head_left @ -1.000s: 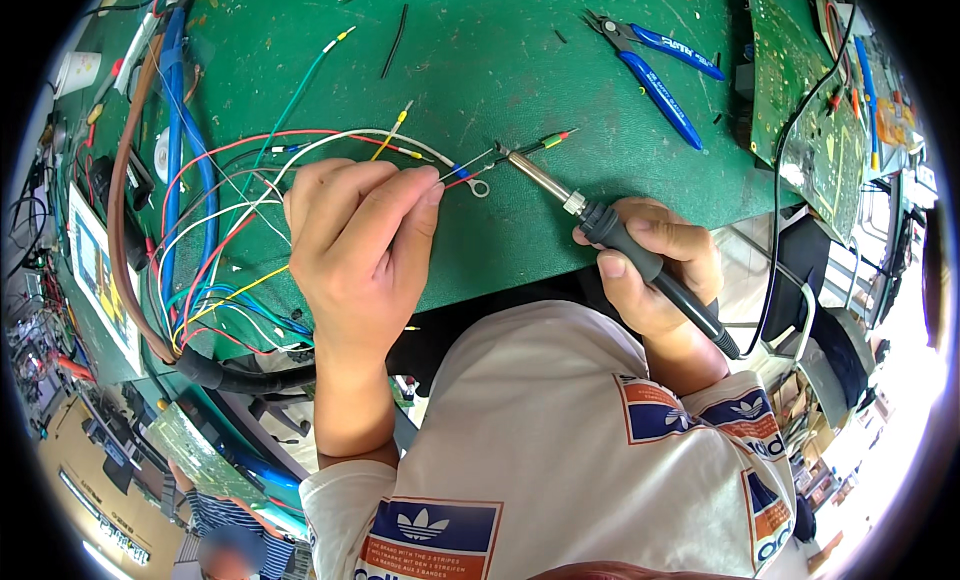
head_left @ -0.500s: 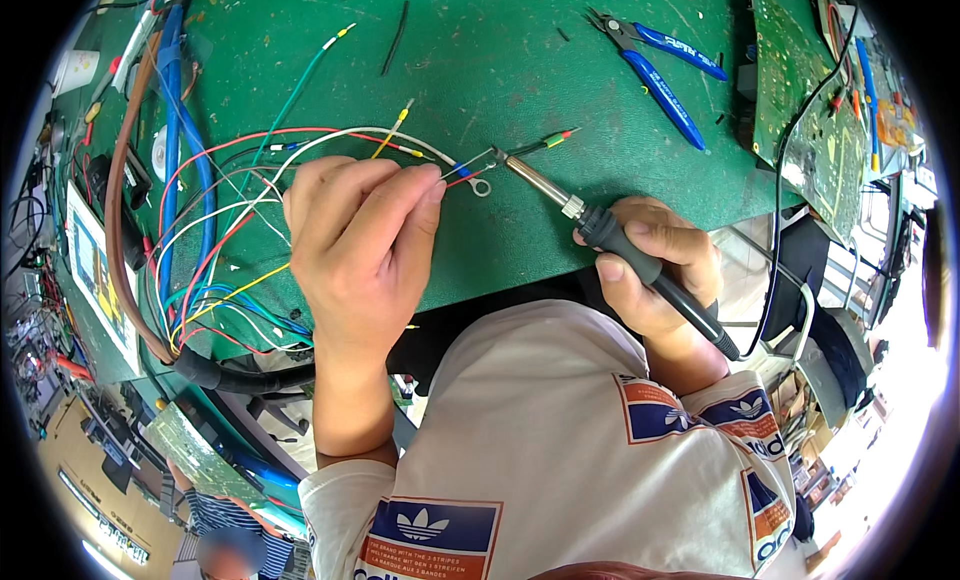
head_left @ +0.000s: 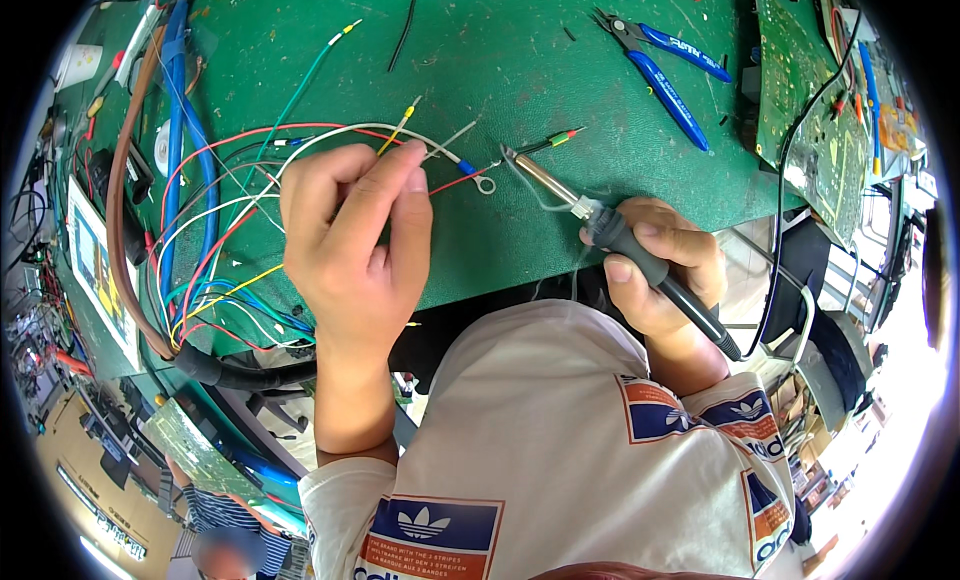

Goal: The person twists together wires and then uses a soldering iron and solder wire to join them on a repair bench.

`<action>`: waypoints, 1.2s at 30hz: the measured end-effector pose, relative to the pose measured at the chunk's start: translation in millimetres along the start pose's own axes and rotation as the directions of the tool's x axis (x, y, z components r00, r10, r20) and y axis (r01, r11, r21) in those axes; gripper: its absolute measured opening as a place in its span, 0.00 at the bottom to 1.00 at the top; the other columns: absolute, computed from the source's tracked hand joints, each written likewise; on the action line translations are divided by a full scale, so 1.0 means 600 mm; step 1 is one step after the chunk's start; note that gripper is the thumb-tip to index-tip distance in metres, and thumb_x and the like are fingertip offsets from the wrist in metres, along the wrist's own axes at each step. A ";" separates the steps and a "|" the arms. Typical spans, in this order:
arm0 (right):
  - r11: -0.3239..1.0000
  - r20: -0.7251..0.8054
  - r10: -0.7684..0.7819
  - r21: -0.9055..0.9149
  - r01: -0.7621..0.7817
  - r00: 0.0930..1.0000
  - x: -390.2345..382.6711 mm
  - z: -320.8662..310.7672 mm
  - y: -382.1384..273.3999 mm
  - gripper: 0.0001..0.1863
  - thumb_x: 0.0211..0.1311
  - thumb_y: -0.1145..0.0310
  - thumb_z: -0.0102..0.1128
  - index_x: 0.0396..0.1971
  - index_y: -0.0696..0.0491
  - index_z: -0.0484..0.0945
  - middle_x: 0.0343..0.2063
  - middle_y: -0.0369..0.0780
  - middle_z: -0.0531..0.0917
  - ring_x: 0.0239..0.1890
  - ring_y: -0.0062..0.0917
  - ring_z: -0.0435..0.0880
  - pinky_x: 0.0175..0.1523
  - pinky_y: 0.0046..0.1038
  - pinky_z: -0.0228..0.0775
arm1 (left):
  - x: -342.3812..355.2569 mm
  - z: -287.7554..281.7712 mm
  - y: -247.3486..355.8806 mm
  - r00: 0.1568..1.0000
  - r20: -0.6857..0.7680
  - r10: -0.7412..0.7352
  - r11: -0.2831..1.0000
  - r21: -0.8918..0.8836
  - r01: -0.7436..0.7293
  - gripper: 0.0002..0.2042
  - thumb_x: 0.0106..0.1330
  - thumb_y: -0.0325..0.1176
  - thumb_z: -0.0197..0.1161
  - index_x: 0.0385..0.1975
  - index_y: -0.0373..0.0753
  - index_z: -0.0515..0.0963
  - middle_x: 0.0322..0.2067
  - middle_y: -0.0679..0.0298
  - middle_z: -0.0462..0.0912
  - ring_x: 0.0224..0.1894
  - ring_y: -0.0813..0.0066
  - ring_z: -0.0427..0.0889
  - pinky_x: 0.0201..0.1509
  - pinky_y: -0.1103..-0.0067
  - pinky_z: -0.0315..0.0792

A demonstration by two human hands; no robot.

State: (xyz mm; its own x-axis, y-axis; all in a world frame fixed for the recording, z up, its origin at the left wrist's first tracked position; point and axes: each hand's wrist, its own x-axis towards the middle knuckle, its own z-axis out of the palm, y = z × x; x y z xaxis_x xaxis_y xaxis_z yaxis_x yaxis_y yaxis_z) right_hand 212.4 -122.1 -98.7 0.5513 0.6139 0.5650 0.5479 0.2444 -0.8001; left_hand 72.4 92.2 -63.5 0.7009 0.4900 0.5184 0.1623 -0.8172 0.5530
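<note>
In my right hand is a soldering iron with a dark handle, its metal tip pointing up and left over the mat. A grey wisp of smoke curls beside the tip. My left hand pinches a thin silvery length of solder wire, which sticks out past the fingertips. Just below it, a red wire runs out to a bare, silvery end close to the iron's tip but apart from it. Behind these lie a white wire with a blue-sleeved ring terminal and a black wire with a green and red end.
Blue-handled cutters lie at the far right of the green mat, near a circuit board. A thick black cable fans into several coloured wires at left. The iron's black cord loops up the right side. A person is at lower left.
The solder has swung up and away from the iron's tip as my left fingers shifted up and left. The tip has parted from the red wire's end, and smoke now shows.
</note>
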 end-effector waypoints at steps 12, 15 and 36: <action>0.998 -0.010 -0.055 -0.012 0.055 0.998 0.000 -0.007 0.004 0.20 0.55 0.76 0.76 0.43 0.60 0.72 0.24 0.44 0.83 0.26 0.35 0.86 0.34 0.35 0.81 | -0.014 -0.003 -0.004 0.997 0.071 -0.008 1.000 -0.015 0.009 0.13 0.46 0.14 0.63 0.30 0.37 0.84 0.37 0.61 0.70 0.38 0.66 0.73 0.41 0.73 0.67; 0.999 -0.015 -0.050 0.004 0.050 0.999 0.000 -0.007 0.004 0.21 0.55 0.77 0.76 0.43 0.60 0.72 0.24 0.44 0.83 0.27 0.36 0.86 0.34 0.36 0.81 | -0.009 -0.006 0.000 0.992 0.126 0.000 1.000 0.008 -0.001 0.11 0.45 0.18 0.67 0.30 0.39 0.83 0.38 0.62 0.72 0.40 0.64 0.73 0.44 0.71 0.67; 0.996 0.015 -0.088 0.014 0.087 0.996 0.003 -0.010 0.005 0.21 0.54 0.78 0.75 0.44 0.62 0.72 0.26 0.47 0.83 0.26 0.36 0.87 0.33 0.37 0.81 | -0.006 0.006 -0.002 0.983 0.185 0.021 0.995 0.088 -0.038 0.09 0.57 0.24 0.72 0.35 0.42 0.80 0.47 0.65 0.78 0.47 0.62 0.75 0.51 0.68 0.63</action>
State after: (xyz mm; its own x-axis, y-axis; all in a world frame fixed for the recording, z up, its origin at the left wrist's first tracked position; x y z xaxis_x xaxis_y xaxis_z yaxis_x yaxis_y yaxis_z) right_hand 218.9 -124.8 -99.0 0.4917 0.6014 0.6297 0.5852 0.3073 -0.7504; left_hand 72.0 90.0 -68.2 0.8205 0.4082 0.4002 0.1960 -0.8586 0.4738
